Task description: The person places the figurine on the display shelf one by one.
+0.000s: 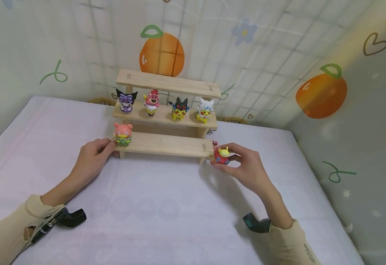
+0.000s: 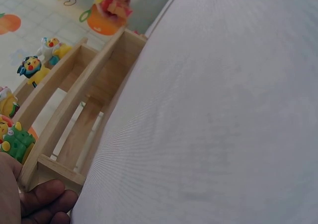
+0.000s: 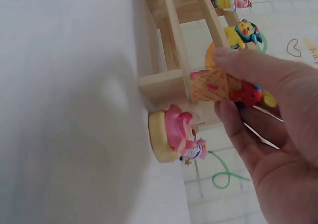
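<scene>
A three-tier wooden display shelf (image 1: 166, 143) stands on the table. At its left end my left hand (image 1: 95, 154) grips the lowest step, the fingers (image 2: 47, 196) curled at its end. My right hand (image 1: 247, 165) pinches a small toy figurine (image 1: 222, 156) between thumb and fingers, beside the lowest step's right end. That figurine has a yellow-green head, a red body and a waffle-cone base (image 3: 209, 85). Close to my left hand, a pink-headed figurine (image 1: 123, 133) with a green lower part sits on the lowest step. A pink figurine (image 3: 175, 132) on a cream base stands below my right hand.
Several figurines line the middle step: a purple-black one (image 1: 126, 101), a pink bear (image 1: 152, 103), a dark-hooded yellow one (image 1: 179, 109) and a white-hooded yellow one (image 1: 205, 110). Behind the shelf hangs a printed curtain (image 1: 262, 66). A white cloth (image 1: 140, 228) covers the table.
</scene>
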`<state>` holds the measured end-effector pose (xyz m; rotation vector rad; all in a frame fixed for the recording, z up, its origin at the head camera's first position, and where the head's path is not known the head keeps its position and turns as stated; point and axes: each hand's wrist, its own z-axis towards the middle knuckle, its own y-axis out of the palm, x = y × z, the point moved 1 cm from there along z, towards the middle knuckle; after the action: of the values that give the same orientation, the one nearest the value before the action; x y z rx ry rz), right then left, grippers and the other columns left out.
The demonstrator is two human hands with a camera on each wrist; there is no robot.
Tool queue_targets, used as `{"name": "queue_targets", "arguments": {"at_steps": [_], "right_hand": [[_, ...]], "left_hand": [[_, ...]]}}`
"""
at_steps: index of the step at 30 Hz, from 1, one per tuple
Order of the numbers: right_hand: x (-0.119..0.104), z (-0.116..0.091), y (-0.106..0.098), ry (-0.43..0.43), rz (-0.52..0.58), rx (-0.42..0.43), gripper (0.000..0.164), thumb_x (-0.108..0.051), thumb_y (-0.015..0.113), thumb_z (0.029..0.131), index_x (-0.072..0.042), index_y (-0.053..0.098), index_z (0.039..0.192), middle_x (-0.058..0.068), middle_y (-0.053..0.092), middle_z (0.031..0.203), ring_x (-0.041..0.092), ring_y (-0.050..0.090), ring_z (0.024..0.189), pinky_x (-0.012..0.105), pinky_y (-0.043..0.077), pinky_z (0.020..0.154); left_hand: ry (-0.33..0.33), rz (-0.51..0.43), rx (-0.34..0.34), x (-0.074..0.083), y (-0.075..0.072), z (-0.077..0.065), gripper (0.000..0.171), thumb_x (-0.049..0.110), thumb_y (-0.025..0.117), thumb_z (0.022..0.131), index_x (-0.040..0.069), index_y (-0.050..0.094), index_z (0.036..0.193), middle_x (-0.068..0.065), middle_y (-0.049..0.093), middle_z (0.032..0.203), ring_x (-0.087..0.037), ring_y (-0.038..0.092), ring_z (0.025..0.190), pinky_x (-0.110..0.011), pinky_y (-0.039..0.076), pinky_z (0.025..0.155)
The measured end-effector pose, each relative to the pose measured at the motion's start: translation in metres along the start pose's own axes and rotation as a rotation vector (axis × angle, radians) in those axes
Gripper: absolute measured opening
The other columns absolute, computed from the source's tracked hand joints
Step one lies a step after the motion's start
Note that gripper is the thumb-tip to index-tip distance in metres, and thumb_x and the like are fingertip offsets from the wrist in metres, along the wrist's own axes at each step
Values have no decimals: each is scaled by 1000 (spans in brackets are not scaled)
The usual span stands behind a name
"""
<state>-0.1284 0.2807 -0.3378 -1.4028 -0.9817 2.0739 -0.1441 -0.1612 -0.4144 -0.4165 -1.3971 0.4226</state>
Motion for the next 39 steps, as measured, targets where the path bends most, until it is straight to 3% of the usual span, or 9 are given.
{"name": "queue_targets", "arguments": {"at_steps": [4, 13, 30, 39], "right_hand": [[-5, 6, 1, -15, 20, 34, 46, -16, 92, 83, -12, 73, 125, 5, 75, 119, 21, 76, 94, 12, 53, 85], [-7, 18, 14, -29, 67, 88, 49, -7, 91, 81, -9, 70, 125, 6, 73, 120, 19, 70, 110, 20, 57, 89], [-12, 32, 37, -13, 48, 61, 37, -2, 87, 85, -8, 71, 118, 9, 77, 108, 23, 74, 98, 42, 62, 85], [-27, 54, 60, -26, 130, 29, 32, -4, 88, 84, -6, 70, 111, 11, 77, 106, 22, 75, 94, 33, 61, 86]], "left_hand": [[7, 0, 9, 0, 0, -1, 40, 36, 52, 110, 7, 77, 102, -11, 71, 96, -22, 48, 88, -30, 35, 70], [8, 4, 12, 0, 1, -1, 39, 34, 52, 110, 6, 77, 102, -12, 70, 95, -23, 49, 86, -30, 36, 69], [2, -3, 3, -4, 1, 0, 40, 36, 52, 111, 6, 77, 103, -12, 71, 97, -23, 49, 88, -29, 36, 70], [10, -4, 6, -5, 1, 2, 38, 36, 52, 110, 7, 77, 103, -11, 72, 96, -22, 50, 88, -28, 36, 71]]}}
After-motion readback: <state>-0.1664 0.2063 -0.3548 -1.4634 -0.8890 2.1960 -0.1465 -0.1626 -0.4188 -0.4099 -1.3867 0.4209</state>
